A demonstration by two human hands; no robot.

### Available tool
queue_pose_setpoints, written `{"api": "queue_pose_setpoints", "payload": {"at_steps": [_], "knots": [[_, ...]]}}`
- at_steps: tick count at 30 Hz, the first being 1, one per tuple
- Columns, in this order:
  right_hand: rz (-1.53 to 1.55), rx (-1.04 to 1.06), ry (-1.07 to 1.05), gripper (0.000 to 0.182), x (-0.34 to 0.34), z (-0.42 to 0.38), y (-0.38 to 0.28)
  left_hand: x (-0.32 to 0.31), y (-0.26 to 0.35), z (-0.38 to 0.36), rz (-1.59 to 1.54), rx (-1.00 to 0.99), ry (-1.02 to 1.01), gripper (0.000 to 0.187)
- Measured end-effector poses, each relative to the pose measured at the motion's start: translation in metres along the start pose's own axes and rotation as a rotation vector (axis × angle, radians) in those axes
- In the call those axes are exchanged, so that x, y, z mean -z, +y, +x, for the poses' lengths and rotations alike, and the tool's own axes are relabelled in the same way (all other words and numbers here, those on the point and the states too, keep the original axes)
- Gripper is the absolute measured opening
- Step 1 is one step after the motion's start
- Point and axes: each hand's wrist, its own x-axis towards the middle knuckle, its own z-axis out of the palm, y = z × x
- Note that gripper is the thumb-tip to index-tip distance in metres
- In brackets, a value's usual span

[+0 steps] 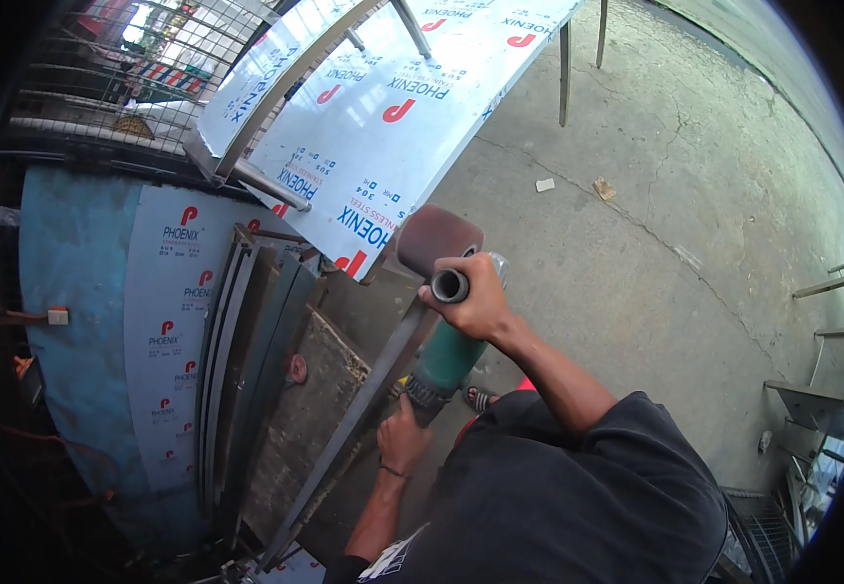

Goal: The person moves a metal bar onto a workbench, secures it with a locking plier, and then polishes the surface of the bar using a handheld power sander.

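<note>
A green power tool (449,355) with a dark red drum (439,237) at its front is held in both hands. My right hand (478,300) is wrapped round its round front handle (450,285). My left hand (403,440) grips the dark rear part, with some fingers hidden beneath it. The drum is at the lower right edge of a metal sheet (363,127) covered with blue and red printed film. Whether drum and sheet touch is not clear. Beside the tool, a long metal bar (352,419) runs diagonally down to the left.
A film-covered panel (164,341) stands at the left near more upright metal profiles (276,341). Behind is a wire mesh (62,78). Thin metal legs (565,73) rise from the cracked concrete floor (626,243). Metal frames (816,404) are at the right.
</note>
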Motion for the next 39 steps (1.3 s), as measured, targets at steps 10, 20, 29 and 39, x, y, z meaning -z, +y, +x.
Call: {"api": "queue_pose_setpoints", "payload": {"at_steps": [10,20,29,39], "knots": [[0.048,-0.059,-0.073,0.018,-0.033,-0.024,-0.001,0.003,-0.037,-0.037,0.062,0.098,-0.079,0.075],[0.024,-0.064,0.003,0.021,-0.016,0.019,0.01,0.019,-0.002,0.004,0.06,0.062,0.003,0.059],[0.066,-0.064,-0.012,0.024,-0.027,0.02,0.013,0.023,-0.006,0.001,0.049,0.056,0.052,0.051],[0.06,-0.089,0.029,0.023,-0.024,0.034,0.013,0.03,-0.005,0.016,0.123,0.064,-0.009,0.067]]}}
